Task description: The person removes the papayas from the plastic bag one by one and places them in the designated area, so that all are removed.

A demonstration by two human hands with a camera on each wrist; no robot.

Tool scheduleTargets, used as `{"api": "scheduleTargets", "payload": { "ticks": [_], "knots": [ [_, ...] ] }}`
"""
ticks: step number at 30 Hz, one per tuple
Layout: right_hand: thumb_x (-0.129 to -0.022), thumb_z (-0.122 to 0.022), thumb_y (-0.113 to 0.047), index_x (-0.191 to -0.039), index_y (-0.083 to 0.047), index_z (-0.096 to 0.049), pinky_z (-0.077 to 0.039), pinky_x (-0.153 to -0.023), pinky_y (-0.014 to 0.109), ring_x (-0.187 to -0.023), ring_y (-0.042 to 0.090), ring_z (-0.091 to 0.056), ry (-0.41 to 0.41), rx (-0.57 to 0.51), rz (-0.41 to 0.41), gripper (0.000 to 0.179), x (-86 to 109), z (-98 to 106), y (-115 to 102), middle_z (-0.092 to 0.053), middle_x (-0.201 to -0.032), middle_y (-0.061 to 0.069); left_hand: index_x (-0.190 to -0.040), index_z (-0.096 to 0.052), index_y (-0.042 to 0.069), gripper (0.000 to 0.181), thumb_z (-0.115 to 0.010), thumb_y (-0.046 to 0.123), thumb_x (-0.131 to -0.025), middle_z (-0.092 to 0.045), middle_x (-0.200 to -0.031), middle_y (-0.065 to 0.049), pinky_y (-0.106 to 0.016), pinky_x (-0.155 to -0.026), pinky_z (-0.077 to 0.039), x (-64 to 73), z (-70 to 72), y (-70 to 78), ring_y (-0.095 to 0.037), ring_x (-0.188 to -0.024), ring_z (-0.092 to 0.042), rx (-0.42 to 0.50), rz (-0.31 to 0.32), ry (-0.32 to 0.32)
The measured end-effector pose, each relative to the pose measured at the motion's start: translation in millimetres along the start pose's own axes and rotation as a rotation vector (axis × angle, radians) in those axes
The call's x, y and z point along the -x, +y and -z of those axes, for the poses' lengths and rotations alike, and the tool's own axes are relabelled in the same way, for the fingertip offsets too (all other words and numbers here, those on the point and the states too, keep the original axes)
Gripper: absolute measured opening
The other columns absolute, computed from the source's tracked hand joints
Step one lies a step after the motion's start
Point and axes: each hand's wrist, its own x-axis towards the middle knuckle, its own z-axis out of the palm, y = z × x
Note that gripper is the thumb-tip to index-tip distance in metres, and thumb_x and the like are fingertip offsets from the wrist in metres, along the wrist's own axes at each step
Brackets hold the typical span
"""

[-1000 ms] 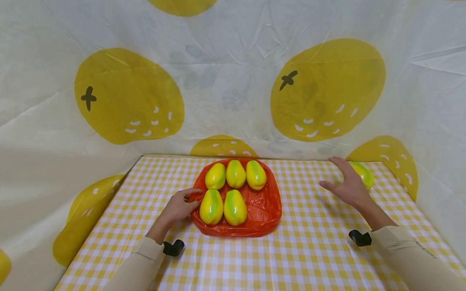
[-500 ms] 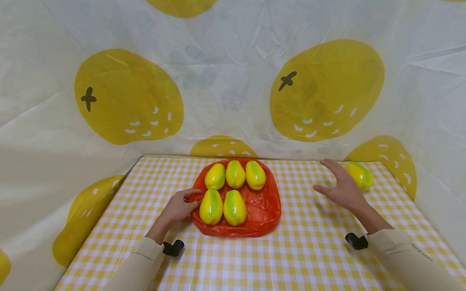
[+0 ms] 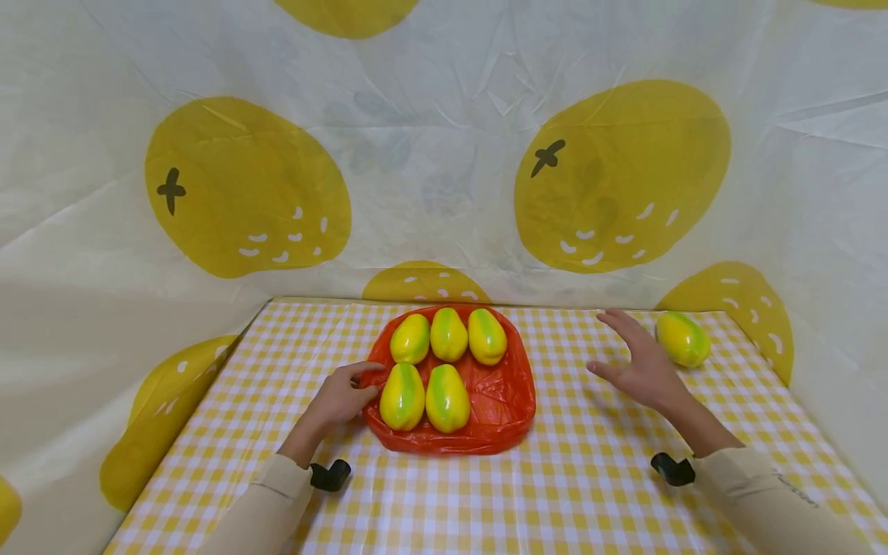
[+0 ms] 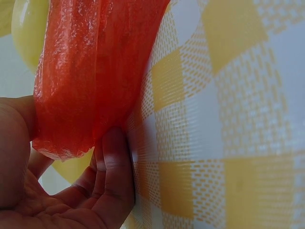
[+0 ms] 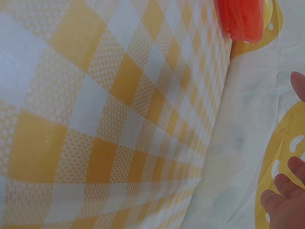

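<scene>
A red plastic bag (image 3: 496, 397), spread like a shallow tray, lies mid-table in the head view. Inside are yellow-green papayas, apparently models: three in the back row (image 3: 449, 334) and two in front (image 3: 447, 397). My left hand (image 3: 343, 395) holds the bag's left rim; the left wrist view shows thumb and fingers on either side of the red plastic (image 4: 90, 81). Off to the right, my right hand (image 3: 645, 370) hovers over the cloth with spread fingers, holding nothing. Just beyond it, on its right, a single papaya (image 3: 683, 339) lies on the table.
A yellow-and-white checked cloth (image 3: 444, 509) covers the table. White sheeting (image 3: 430, 169) printed with large yellow fruit hangs behind and at both sides. A dark camera mount sits at each wrist, the left mount (image 3: 330, 475) and the right mount (image 3: 673, 469).
My right hand has moved left and slightly toward me, away from the lone papaya, which now shows whole. The left hand stays on the bag's rim, and the bag's papayas have not shifted.
</scene>
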Motion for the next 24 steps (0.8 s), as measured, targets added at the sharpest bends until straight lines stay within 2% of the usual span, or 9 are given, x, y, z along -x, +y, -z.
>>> {"api": "scheduleTargets", "payload": {
  "ticks": [4, 10, 17, 24],
  "knots": [
    [-0.086, -0.083, -0.017, -0.154, -0.001, -0.043, -0.033, -0.104, 0.077, -0.144, 0.059, -0.034, 0.007, -0.039, 0.014, 0.08, 0.6, -2, -6, -0.035, -0.162, 0.031, -0.137, -0.068, 0.015, 0.044, -0.063, 0.012, -0.093, -0.065, -0.126, -0.019, -0.029, -0.062, -0.049, 0.3, 0.6, 0.8, -0.023, -0.081, -0.056, 0.004, -0.001, -0.003],
    [-0.087, -0.083, -0.018, -0.155, -0.002, -0.043, -0.033, -0.106, 0.077, -0.147, 0.057, -0.033, -0.019, -0.08, 0.013, 0.08, 1.0, -5, -18, -0.034, -0.164, 0.028, -0.138, -0.067, 0.015, 0.043, -0.063, 0.013, -0.094, -0.065, -0.129, -0.019, -0.027, -0.066, -0.05, 0.8, 0.9, 0.1, -0.025, -0.09, -0.057, -0.005, 0.003, -0.007],
    [-0.087, -0.083, -0.017, -0.154, -0.002, -0.044, -0.032, -0.108, 0.077, -0.147, 0.057, -0.032, -0.033, -0.094, 0.008, 0.08, 0.5, -7, -24, -0.034, -0.164, 0.028, -0.138, -0.067, 0.015, 0.043, -0.063, 0.014, -0.095, -0.065, -0.129, -0.018, -0.028, -0.068, -0.05, 1.2, 0.5, -0.3, -0.024, -0.09, -0.057, -0.017, -0.002, -0.012],
    [-0.086, -0.083, -0.015, -0.154, -0.001, -0.045, -0.032, -0.107, 0.078, -0.147, 0.057, -0.032, -0.027, -0.106, 0.042, 0.079, 1.4, -8, -30, -0.036, -0.163, 0.028, -0.138, -0.067, 0.015, 0.044, -0.063, 0.014, -0.095, -0.065, -0.126, -0.017, -0.028, -0.066, -0.049, 1.1, 0.5, 1.7, -0.023, -0.085, -0.057, 0.0, 0.014, -0.016]
  ]
}}
